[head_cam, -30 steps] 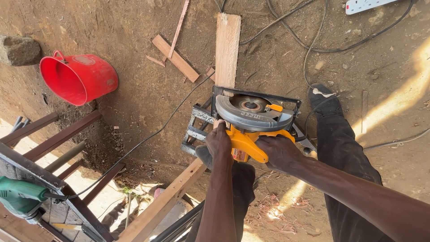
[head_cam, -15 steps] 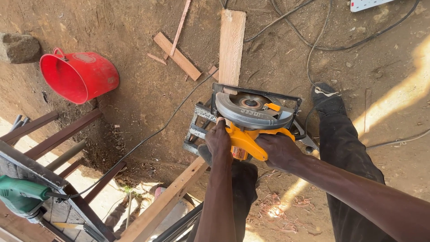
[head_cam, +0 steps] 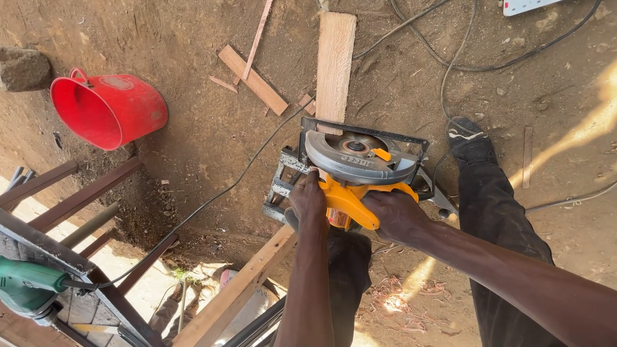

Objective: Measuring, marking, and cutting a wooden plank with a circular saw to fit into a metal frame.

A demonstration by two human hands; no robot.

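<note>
Head view looks down on 2 bare hands clenched on a yellow and grey circular saw [head_cam: 352, 168] resting on a long pale wooden plank [head_cam: 333, 64] at centre. Left hand [head_cam: 308, 200] wraps the front knob, right hand [head_cam: 397, 215] the rear handle; fingers hide both grips. Saw body covers the plank's middle, and the blade's teeth are under the guard. Far left lies a tipped red plastic bucket [head_cam: 110, 109]. At near left, a green power tool [head_cam: 26, 287] is cut off by the edge.
</note>
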